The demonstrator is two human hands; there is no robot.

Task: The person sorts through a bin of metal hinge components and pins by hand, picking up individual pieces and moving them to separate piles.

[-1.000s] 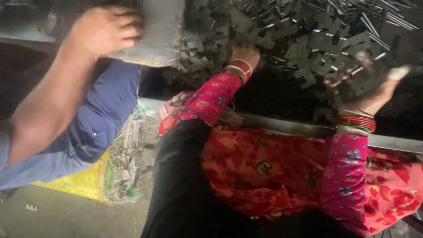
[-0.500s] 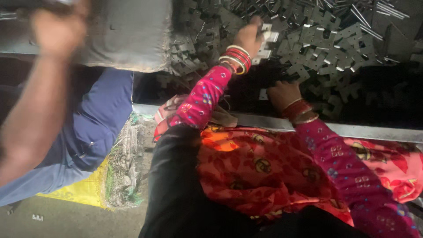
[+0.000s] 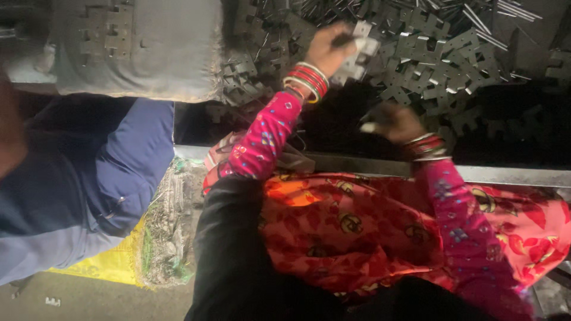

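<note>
Nearest the camera, a red and orange patterned cloth (image 3: 351, 232) is draping over the person's lap, and both pink-sleeved arms are reaching away from it over the metal edge of the counter (image 3: 511, 176). The right hand (image 3: 395, 122) is hovering just short of the heap, its fingers curled narrowly around a small pale object that I cannot identify. Further out, the left hand (image 3: 330, 50) is gripping a light grey stamped metal piece (image 3: 357, 59), fingers closed on it, lifted just above the pile. Around and beyond those fingers, a large heap of dark stamped metal pieces (image 3: 440, 59) is covering the counter, with thin metal rods (image 3: 493, 15) lying farthest away. Judging from this, the picking is barely under way: one piece in hand, nearly all remaining. To the left, another person's blue sleeve (image 3: 113, 160) is resting below a grey sack (image 3: 154, 53).
</note>
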